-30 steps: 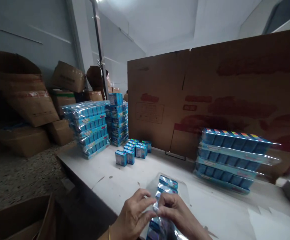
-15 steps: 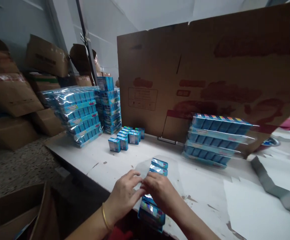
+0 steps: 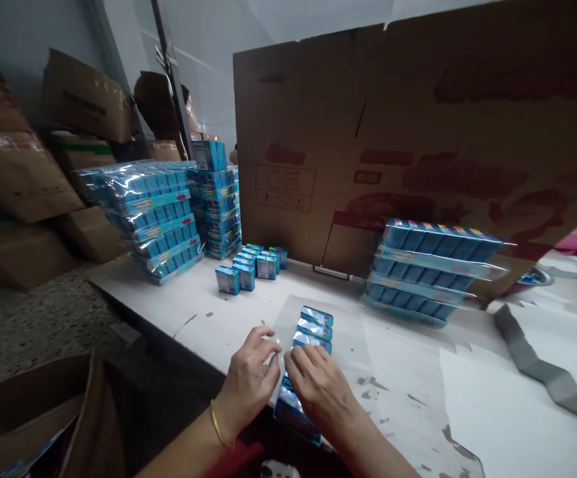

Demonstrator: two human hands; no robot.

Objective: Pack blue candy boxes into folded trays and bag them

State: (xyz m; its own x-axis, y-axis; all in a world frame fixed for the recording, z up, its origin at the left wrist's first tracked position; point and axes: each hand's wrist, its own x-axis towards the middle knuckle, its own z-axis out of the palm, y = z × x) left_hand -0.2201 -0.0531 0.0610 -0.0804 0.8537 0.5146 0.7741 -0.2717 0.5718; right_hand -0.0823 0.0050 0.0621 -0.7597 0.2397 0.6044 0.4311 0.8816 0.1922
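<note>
A row of small blue printed boxes runs toward me across the near table edge, with clear plastic film spread around its far end. To the left of the row is my left hand, its fingers bent and drawn in. A glint of film shows at its fingertips. My right hand lies over the middle of the row, fingers curled down at its left side and hiding several boxes. What its fingertips grip is hidden. Nearest me, the end of the row shows below the right hand.
Wrapped packs of blue boxes form stacks at the left and right. Loose blue boxes stand behind my hands. A large cardboard sheet walls the back. White sheets lie right; an open carton sits lower left.
My hands have moved apart; their fingertips were together over the row's left side. More boxes show at the far end. The camera view has shifted slightly.
</note>
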